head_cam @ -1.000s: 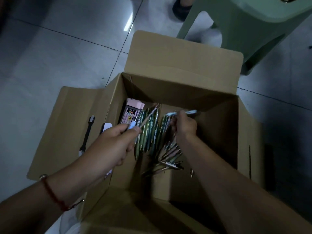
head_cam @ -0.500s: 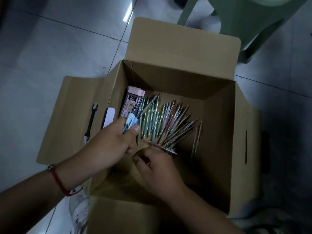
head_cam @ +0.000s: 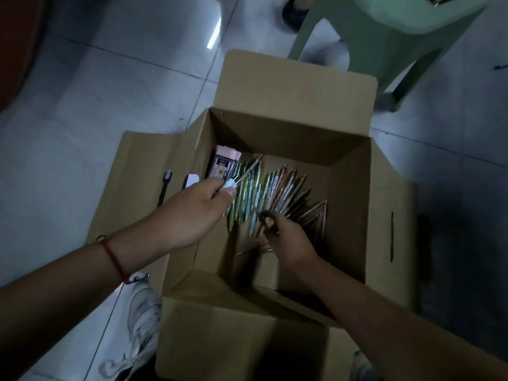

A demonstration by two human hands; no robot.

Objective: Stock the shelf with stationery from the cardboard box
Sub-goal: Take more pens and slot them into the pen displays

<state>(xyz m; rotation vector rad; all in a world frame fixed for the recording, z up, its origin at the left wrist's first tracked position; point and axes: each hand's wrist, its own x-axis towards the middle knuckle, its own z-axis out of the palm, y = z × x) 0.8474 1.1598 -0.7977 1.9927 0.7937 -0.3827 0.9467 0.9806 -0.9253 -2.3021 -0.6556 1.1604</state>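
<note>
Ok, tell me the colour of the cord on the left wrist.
Red: the cord circles the left wrist, with a small bead on it, clearest in the head view.

Left hand (head_cam: 192, 213) and right hand (head_cam: 286, 237), curled grips.

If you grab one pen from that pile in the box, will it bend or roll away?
Probably no bending: the pens look like thin, straight, hard sticks. One likely weighs little, since the left hand pinches a few with just its fingertips. Round and loose in the cardboard box, they may roll or slide when the right hand nudges them.
</note>
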